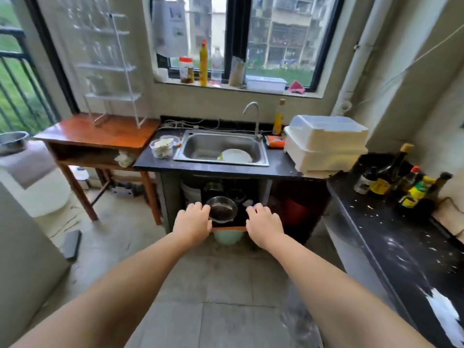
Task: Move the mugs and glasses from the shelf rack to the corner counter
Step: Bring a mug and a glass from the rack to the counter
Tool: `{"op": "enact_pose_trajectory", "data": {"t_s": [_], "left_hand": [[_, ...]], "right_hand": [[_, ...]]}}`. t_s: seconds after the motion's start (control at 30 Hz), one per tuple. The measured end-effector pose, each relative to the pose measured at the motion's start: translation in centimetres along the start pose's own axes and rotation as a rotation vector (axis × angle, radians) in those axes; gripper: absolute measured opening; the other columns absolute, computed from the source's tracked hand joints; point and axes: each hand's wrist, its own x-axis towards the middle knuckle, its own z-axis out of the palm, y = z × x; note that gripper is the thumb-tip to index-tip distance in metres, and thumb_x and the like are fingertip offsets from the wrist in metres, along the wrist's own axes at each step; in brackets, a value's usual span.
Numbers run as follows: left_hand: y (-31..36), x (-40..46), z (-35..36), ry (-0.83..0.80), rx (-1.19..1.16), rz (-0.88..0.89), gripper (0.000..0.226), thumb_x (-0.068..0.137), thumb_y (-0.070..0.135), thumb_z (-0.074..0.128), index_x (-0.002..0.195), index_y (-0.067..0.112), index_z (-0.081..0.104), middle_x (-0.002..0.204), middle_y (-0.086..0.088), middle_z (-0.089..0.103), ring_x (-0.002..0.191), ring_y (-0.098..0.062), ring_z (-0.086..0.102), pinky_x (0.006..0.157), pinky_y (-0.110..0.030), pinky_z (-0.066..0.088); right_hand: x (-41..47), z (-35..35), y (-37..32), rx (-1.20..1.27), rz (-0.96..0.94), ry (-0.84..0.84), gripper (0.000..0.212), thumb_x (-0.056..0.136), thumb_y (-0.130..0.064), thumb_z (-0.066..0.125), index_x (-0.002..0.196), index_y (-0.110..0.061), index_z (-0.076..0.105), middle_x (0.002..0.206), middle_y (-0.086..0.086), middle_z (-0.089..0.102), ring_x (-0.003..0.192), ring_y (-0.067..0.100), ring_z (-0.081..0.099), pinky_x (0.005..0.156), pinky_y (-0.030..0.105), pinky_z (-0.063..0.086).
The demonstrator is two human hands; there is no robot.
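A white wire shelf rack point(110, 69) stands on a wooden table point(82, 134) at the far left, against the wall. Clear glasses point(95, 26) sit on its upper shelves; they are blurred and hard to tell apart. No mugs show plainly. The black speckled corner counter point(391, 234) runs along the right side. Both my arms reach straight ahead at mid-height. My left hand point(192, 219) and my right hand point(263, 224) hover palm down with fingers loosely curled and hold nothing. They are far from the rack.
A steel sink point(190, 149) holds a white plate, with a glass food container point(163, 146) to its left. A white lidded dish box point(324, 144) sits right of the sink. Sauce bottles point(401, 184) crowd the counter's far end. Bowls are stored under the sink point(222, 209).
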Motion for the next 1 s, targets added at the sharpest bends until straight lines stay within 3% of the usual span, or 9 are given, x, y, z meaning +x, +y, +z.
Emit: {"op": "enact_pose_trajectory", "data": {"t_s": [0.3,0.6,1.0], "left_hand": [[-18.3,-1.3,-0.6,0.047,-0.105,-0.390,0.028,0.095,0.033,0.048,0.119,0.019,0.052,0.118,-0.003,0.056,0.112,-0.021,0.055,0.090,-0.035,0.049],[-31.6,8.8,-1.8,0.045,-0.104,-0.487,0.032,0.096,0.030,0.041,0.123,0.015,0.050,0.127,-0.008,0.054,0.122,-0.026,0.049,0.100,-0.040,0.044],[-49.4,22.6,-3.7,0.096,-0.161,-0.559,0.028,0.096,0.032,0.039,0.113,0.013,0.052,0.119,-0.007,0.054,0.114,-0.027,0.050,0.090,-0.041,0.047]], "right_hand": [[10.6,-0.2,-17.7,-0.021,-0.329,-0.030,0.038,0.100,-0.030,0.037,0.134,-0.014,0.041,0.135,0.011,0.046,0.124,0.032,0.045,0.096,0.044,0.042],[26.7,-0.8,-27.5,0.037,-0.443,0.011,0.036,0.098,-0.028,0.038,0.131,-0.015,0.046,0.131,0.010,0.049,0.123,0.030,0.048,0.095,0.044,0.044],[47.2,-2.2,-40.1,-0.007,-0.506,0.002,0.032,0.099,-0.026,0.036,0.127,-0.013,0.045,0.129,0.010,0.048,0.120,0.031,0.046,0.092,0.044,0.043]]}}
